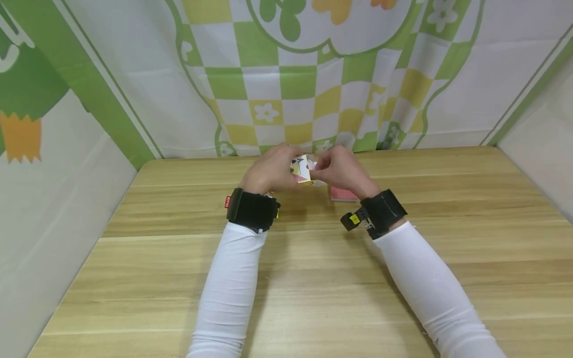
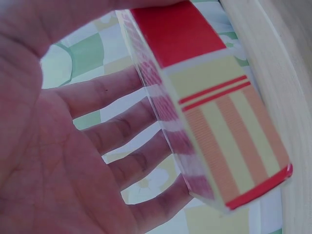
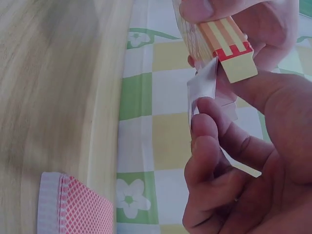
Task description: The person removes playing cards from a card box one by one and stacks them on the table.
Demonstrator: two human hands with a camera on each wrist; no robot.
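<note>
My left hand (image 1: 274,170) holds a playing-card box (image 1: 302,169) just above the far part of the table. The box has an ace printed on its face, and its striped side (image 2: 234,141) with a red end fills much of the left wrist view. The left fingers lie along one broad face. At the box's open end, my right hand (image 1: 342,170) has its fingers curled at the white flap (image 3: 204,83); its thumb reaches toward the small pale side flap (image 3: 240,68). A red-patterned deck of cards (image 1: 343,194) lies on the table below the right hand.
The wooden table (image 1: 313,278) ends just beyond the hands, where a green, yellow and white checked curtain (image 1: 297,89) hangs. White walls stand to the left and right. Both wrists wear black straps, and the right strap (image 1: 384,211) has a small camera on it.
</note>
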